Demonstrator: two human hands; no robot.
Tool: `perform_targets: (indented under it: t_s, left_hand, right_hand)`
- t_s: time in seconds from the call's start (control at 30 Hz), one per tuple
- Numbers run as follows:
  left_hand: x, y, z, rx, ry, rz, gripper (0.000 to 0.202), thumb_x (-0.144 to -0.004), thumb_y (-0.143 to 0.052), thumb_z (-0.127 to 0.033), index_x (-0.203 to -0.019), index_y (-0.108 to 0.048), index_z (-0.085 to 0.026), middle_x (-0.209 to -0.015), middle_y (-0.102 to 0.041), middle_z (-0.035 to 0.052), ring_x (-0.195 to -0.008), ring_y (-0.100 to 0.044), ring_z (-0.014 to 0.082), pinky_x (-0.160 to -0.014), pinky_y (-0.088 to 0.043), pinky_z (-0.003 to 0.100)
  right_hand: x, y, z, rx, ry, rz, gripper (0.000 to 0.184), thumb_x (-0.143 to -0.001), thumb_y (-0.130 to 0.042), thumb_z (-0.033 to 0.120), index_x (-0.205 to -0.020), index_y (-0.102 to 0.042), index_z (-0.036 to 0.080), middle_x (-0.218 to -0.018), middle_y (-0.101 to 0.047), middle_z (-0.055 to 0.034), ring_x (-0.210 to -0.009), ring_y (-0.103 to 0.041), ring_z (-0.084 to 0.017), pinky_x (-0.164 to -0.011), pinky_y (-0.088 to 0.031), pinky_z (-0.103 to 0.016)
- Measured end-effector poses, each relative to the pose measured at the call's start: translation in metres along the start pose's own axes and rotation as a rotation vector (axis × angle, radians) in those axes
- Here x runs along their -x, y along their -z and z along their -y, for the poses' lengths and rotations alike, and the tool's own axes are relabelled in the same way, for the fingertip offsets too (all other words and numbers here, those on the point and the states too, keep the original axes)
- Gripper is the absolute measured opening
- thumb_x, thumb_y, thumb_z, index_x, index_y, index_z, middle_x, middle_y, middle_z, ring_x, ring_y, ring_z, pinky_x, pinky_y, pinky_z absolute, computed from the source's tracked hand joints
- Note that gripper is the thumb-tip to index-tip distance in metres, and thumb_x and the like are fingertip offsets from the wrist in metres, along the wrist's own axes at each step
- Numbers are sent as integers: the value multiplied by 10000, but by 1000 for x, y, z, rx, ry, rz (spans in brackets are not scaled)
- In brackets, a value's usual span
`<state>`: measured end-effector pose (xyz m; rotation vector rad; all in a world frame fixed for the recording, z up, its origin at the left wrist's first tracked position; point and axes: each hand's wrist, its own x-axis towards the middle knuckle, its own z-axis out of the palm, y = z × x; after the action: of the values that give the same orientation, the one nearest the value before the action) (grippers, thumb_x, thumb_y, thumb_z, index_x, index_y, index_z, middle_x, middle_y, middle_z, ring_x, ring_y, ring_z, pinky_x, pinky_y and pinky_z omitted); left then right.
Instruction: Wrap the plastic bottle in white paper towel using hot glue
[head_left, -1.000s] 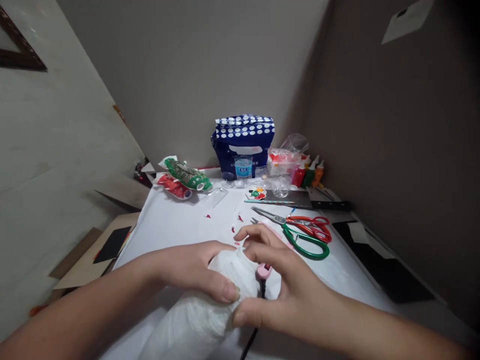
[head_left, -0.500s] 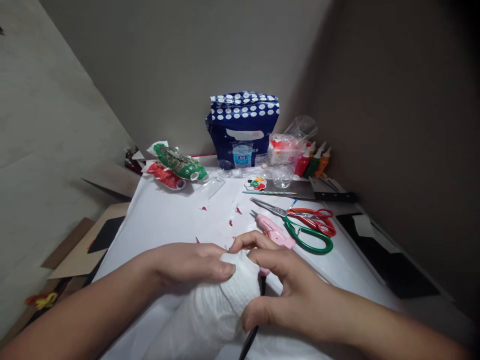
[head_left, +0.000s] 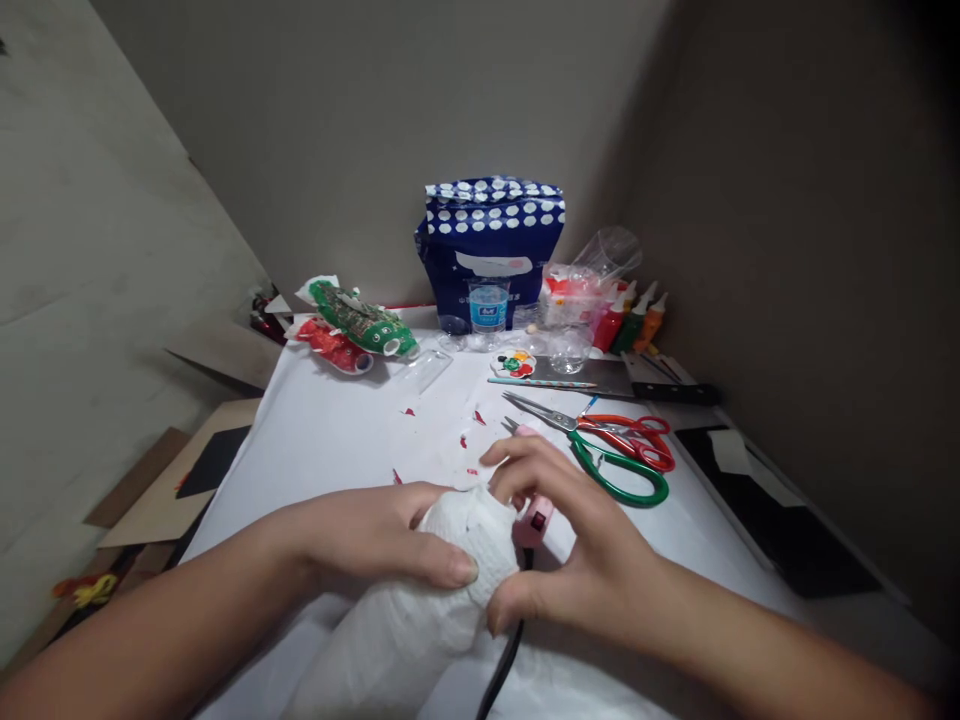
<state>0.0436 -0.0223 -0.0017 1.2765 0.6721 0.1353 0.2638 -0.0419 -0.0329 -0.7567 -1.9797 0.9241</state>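
A long bundle wrapped in crinkled white, paper-like sheet point(head_left: 405, 640) slants up from the bottom edge between my hands. My left hand point(head_left: 367, 540) grips its upper end from the left, thumb laid across the top. From the right, my right hand point(head_left: 592, 540) curves around the same end, its thumb low on the wrap and its fingertips at the far rim. What lies under the wrap is hidden. Just beyond, partly covered by my right hand, a pink glue gun point(head_left: 535, 520) rests on the white-covered table point(head_left: 315, 430), its black cord running toward me.
Green-handled scissors point(head_left: 626, 480) and red-handled ones point(head_left: 645, 440) lie right of centre, near a cleaver point(head_left: 600, 375). Behind are a paint palette point(head_left: 514, 364), paint bottles point(head_left: 634, 320) and a blue bag point(head_left: 491, 245). Green point(head_left: 360, 320) and red point(head_left: 330, 345) fish crafts sit back left.
My right fingers have lifted and spread a little at the bundle's end, and its rounded top shows more. My left thumb has shifted slightly down. More of the glue gun's rear is visible.
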Motion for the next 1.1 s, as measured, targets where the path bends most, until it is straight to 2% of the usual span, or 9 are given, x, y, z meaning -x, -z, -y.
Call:
perform_targets:
  t_s: [0.07,0.1,0.2,0.33,0.57,0.73,0.9,1.0,1.1]
  left_hand:
    - [2,-2,-1,-14,7,-59,476,-770,-700,-484,-1143,-649,-194,-932,-645,17,-796,-532,157,-710,-428,227]
    - [3,-4,-1,-17,10,-81,474,-767,-701,-484,-1138,-646,-193,-944,-649,23,-802,-534,162,-717,-428,235]
    - [6,-10,-2,3,6,-109,454,-762,-699,-485,-1096,-637,-184,-928,-625,23,-790,-522,163,-708,-420,241]
    - [8,-15,-4,-38,3,-110,420,-765,-691,-472,-1053,-607,-178,-865,-555,-4,-725,-464,133,-648,-373,218]
    - [8,-15,-7,-129,10,-95,336,-746,-678,-423,-971,-576,-195,-846,-529,-4,-764,-468,162,-658,-381,239]
    - [8,-16,-9,-159,-1,-31,291,-779,-650,-409,-937,-569,-180,-787,-489,-9,-720,-443,152,-651,-369,249]
    - [7,-16,-9,-155,-12,26,271,-813,-613,-424,-913,-544,-182,-775,-452,-10,-700,-414,146,-649,-365,246]
    - [6,-13,-6,-137,7,41,297,-817,-615,-459,-912,-556,-184,-775,-451,-7,-710,-418,154,-675,-378,256]
    - [4,-9,-2,-133,43,14,342,-795,-659,-470,-972,-572,-191,-823,-492,-1,-742,-447,155,-673,-375,239]
  right_hand:
    - [6,1,-2,146,136,-142,658,-579,-896,402,-1091,-503,274,-1274,-486,-105,-1228,-489,-308,-1007,-454,-450]
    - [9,1,-1,208,206,-160,667,-621,-874,411,-1135,-469,282,-1291,-468,-119,-1235,-479,-316,-1018,-444,-470]
    - [15,0,7,292,310,-103,496,-761,-770,417,-1136,-482,268,-1243,-491,-134,-1180,-518,-317,-1017,-445,-486]
    - [15,-6,20,185,185,-123,127,-863,-647,243,-961,-569,258,-1179,-550,-118,-1125,-559,-291,-957,-495,-452]
    - [14,-16,21,-73,50,-170,134,-800,-676,151,-828,-592,252,-1077,-602,-79,-1048,-597,-249,-931,-509,-408]
    - [16,-24,22,-139,-67,-193,128,-789,-647,131,-775,-576,237,-1075,-597,-56,-1056,-582,-222,-951,-455,-377]
    - [15,-29,24,-206,-83,-221,153,-761,-628,109,-726,-542,231,-1027,-597,-41,-1011,-586,-211,-903,-462,-357]
    - [15,-30,23,-220,-82,-194,162,-762,-620,97,-738,-537,234,-1013,-592,-38,-1031,-574,-211,-909,-455,-352]
    - [17,-31,18,-260,-130,-187,195,-779,-624,111,-839,-502,251,-1074,-566,-34,-1037,-566,-198,-930,-434,-350]
